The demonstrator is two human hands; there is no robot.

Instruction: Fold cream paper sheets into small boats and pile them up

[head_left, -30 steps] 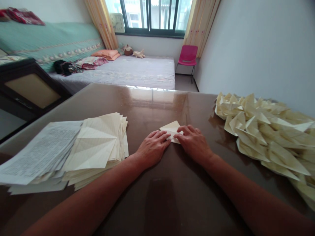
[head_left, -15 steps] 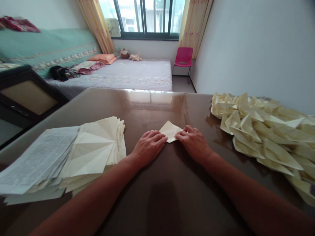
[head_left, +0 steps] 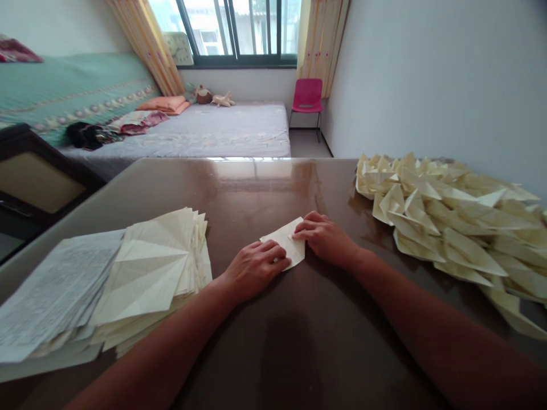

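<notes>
A small folded piece of cream paper [head_left: 294, 249] lies on the brown tabletop in front of me, between my two hands. My left hand [head_left: 255, 267] rests on its near left part, the fingers curled and pressed onto the sheet. At its right corner the bent fingers of my right hand [head_left: 327, 239] grip the edge, thumb tucked low. Both palms face down, so the undersides of the fingers are hidden. Nearest to my left forearm lies a stack of creased cream sheets [head_left: 149, 262], fanned at its edges.
Printed white sheets [head_left: 60, 290] lie left of the creased stack. Many folded cream paper pieces [head_left: 453, 222] are heaped along the right side, against the wall. Beyond the glossy table [head_left: 239, 199] stand a bed [head_left: 239, 128] and a pink chair [head_left: 307, 95].
The paper has turned and shows a different, wider outline. My left hand has shifted down a little over it, and my right hand has moved to its upper right corner. The view has swung slightly right.
</notes>
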